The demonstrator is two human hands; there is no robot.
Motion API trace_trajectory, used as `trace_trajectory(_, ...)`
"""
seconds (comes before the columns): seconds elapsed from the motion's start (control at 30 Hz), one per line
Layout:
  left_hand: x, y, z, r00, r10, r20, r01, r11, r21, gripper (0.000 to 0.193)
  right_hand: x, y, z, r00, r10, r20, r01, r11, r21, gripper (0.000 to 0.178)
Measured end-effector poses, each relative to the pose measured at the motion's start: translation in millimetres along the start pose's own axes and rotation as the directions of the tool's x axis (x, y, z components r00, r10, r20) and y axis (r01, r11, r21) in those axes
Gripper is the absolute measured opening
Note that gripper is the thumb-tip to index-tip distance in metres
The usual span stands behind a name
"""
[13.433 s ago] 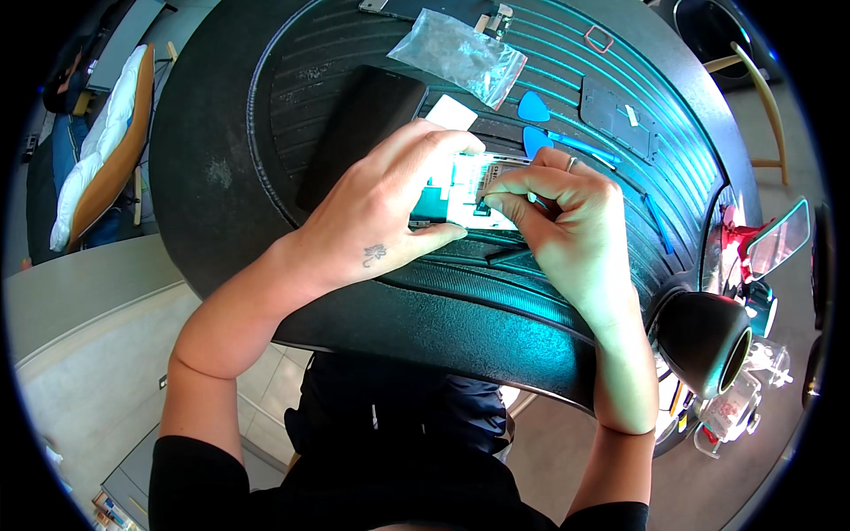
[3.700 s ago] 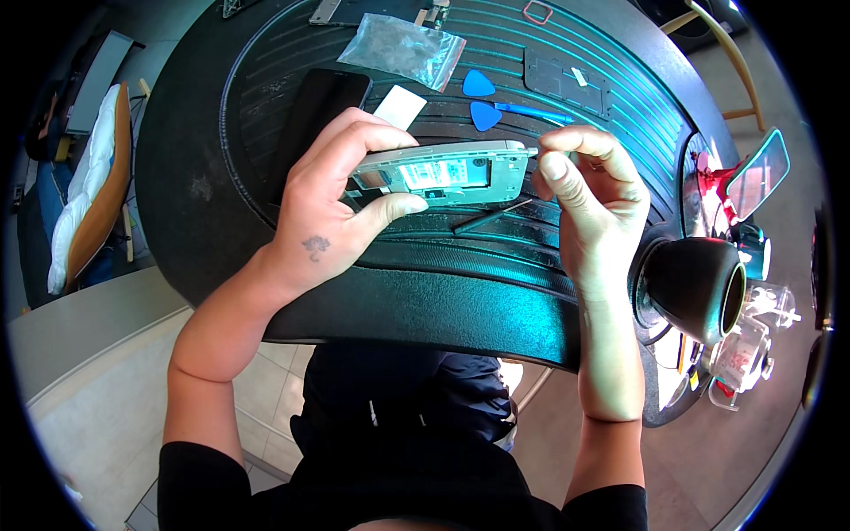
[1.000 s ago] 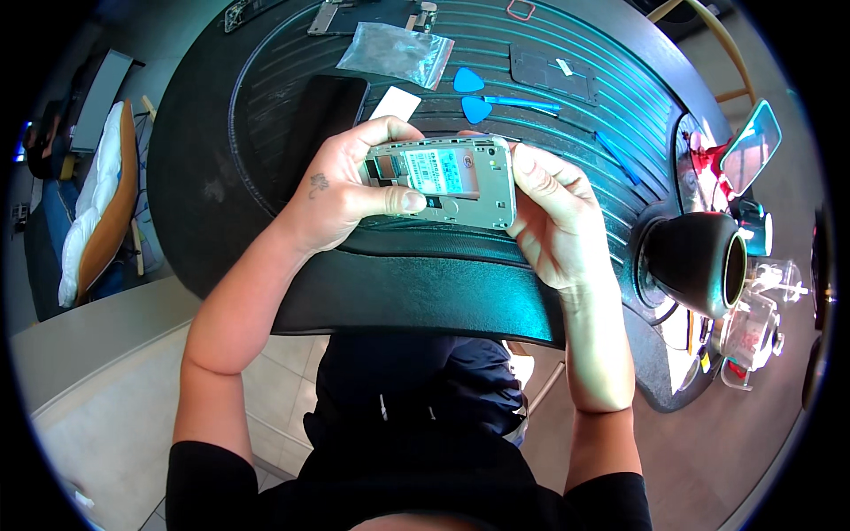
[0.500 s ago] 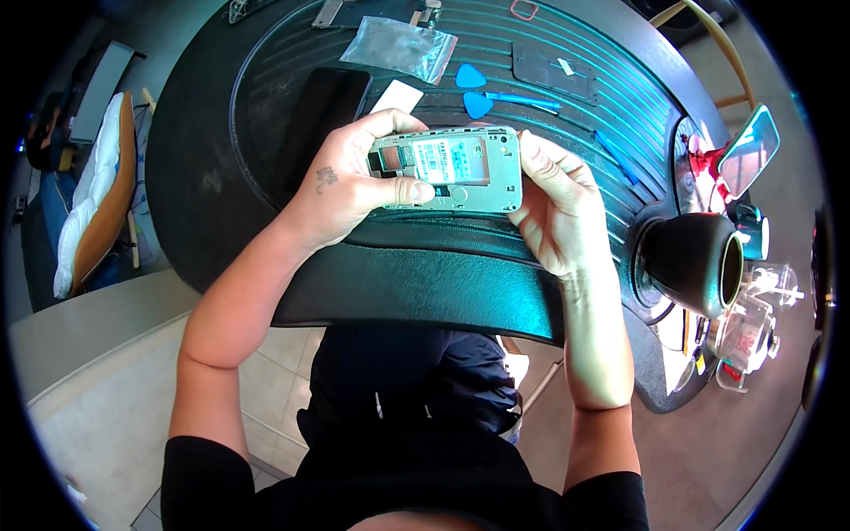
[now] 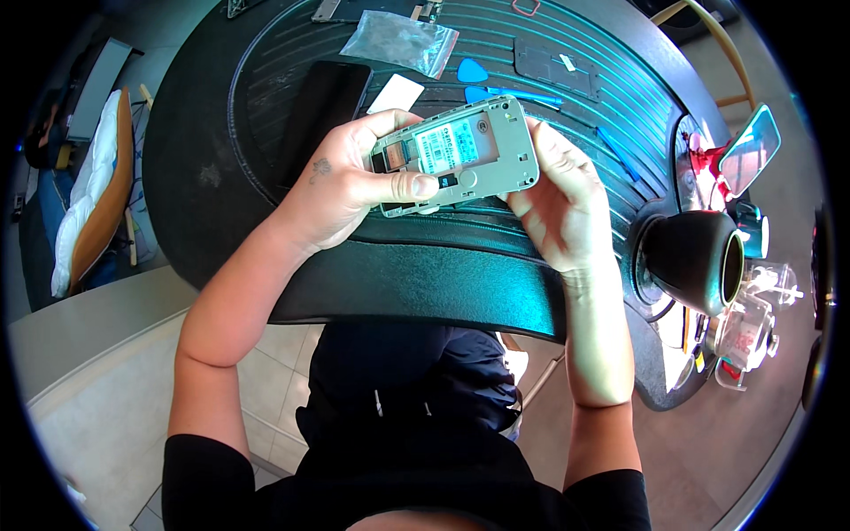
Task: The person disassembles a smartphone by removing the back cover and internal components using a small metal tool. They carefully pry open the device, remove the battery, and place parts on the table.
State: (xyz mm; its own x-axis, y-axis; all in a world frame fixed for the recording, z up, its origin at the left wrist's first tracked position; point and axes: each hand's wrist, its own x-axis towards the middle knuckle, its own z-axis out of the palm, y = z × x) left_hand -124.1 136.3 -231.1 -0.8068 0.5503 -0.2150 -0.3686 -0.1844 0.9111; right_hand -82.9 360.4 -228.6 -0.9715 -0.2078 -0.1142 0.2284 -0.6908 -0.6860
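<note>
Black, smooth-rimmed table nearest, at six o'clock from the work. Just above and beyond the rim, silver-grey, rectangular, open-backed phone body, lifted clear between the hands, inside facing up, white printed label showing in the recessed bay.

Bare left hand at eight o'clock: thumb laid across the lower edge, fingers behind the upper one, holding the left end. Bare right hand at four o'clock: loosely curled, thumb beside the right end; cannot tell whether pinching or only resting there.

Compared with half a second ago, swung anticlockwise: right end up toward two o'clock, left end lower. Seems, for the work in hand, more like turning and looking over than tool use; no tool showing in either hand.

Farther out, white rectangular card and glossy black flat slab toward ten o'clock, flat blue plastic picks at twelve, lower one partly covered. Farther still, clear plastic bag at eleven, thin dark-grey plate between one and two.
</note>
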Motion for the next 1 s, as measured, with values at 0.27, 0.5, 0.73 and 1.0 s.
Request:
trace_trajectory(0.27, 0.6, -2.0, 0.5, 0.999, 0.049, 0.008, -0.049, 0.998, 0.048, 0.062, 1.6, -0.5, 6.2, 0.998, -0.064, 0.016, 0.065, 0.991, -0.114, 0.034)
trace_trajectory(0.5, 1.3, -6.3, -1.6, 0.979, 0.200, -0.030, -0.189, 0.957, 0.222, 0.054, 1.1, -3.3, 1.5, 0.996, -0.031, 0.079, 0.049, 0.968, -0.248, 0.042)
trace_trajectory(0.73, -7.5, -1.8, -0.9, 0.964, 0.264, -0.044, -0.226, 0.892, 0.392, 0.053, -0.3, -3.2, 5.2, 0.997, -0.036, 0.070, 0.050, 0.979, -0.200, 0.039)
trace_trajectory(1.0, -13.4, -0.1, 3.8, 0.973, 0.219, -0.073, -0.183, 0.925, 0.333, 0.053, -3.9, -4.6, 1.7, 0.998, -0.038, 0.047, 0.038, 0.999, 0.009, 0.040)
